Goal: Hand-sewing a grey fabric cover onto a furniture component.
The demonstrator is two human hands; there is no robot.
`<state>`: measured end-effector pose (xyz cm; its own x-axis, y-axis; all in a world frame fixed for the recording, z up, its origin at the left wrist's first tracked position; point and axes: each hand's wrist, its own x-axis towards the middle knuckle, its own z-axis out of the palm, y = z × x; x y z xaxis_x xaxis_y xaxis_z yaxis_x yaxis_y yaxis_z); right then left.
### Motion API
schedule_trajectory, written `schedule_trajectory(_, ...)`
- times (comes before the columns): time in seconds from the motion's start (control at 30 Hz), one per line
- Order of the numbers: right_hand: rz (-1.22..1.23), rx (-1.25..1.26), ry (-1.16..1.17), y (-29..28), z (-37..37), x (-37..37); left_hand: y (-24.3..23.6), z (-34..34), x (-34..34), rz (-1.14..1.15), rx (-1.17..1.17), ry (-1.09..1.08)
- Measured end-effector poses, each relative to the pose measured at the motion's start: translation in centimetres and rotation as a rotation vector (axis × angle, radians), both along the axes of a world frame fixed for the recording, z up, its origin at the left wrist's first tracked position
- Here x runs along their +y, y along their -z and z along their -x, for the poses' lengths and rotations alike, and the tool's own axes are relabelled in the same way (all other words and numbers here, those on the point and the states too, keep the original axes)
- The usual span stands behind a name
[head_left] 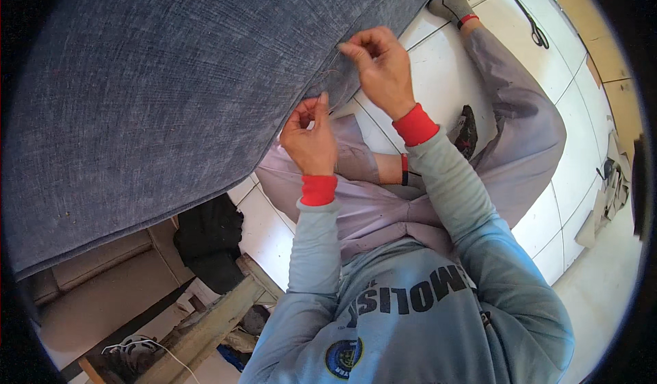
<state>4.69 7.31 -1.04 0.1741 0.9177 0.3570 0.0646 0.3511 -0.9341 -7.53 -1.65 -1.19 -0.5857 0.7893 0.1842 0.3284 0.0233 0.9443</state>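
- Our upholstered piece (pixel 171 110) spreads beyond and left of both hands, its near edge beside them.
- Our right hand (pixel 384 72) appears to pinch thread; our left hand (pixel 309 134) curls at the edge, its grip unclear.
- Between them loops thin thread (pixel 345 88): we judge this hand-stitching, the next move calling for steady, even tension.

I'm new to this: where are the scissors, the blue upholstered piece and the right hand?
Scissors (pixel 532 23): head view, near the pivot.
Blue upholstered piece (pixel 164 110): head view, broad fabric face.
Right hand (pixel 387 76): head view, back of the hand.
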Motion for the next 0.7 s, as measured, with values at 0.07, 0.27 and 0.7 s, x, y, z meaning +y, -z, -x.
schedule_trajectory(0.07, 0.042, 0.073, 0.009, 0.4, -0.1, 0.5, -0.4, 0.7, -0.8, 0.069, -0.071, 0.091)
schedule_trajectory(0.27, 0.146, 0.161, 0.027, 0.2, 0.1, 0.3, -1.3, 1.0, -1.1, 0.159, -0.105, 0.197)
schedule_trajectory(0.7, 0.135, 1.099, -0.170, -2.5, -2.2, 1.7, 0.5, -0.2, -0.8, 0.024, -0.215, 0.182)
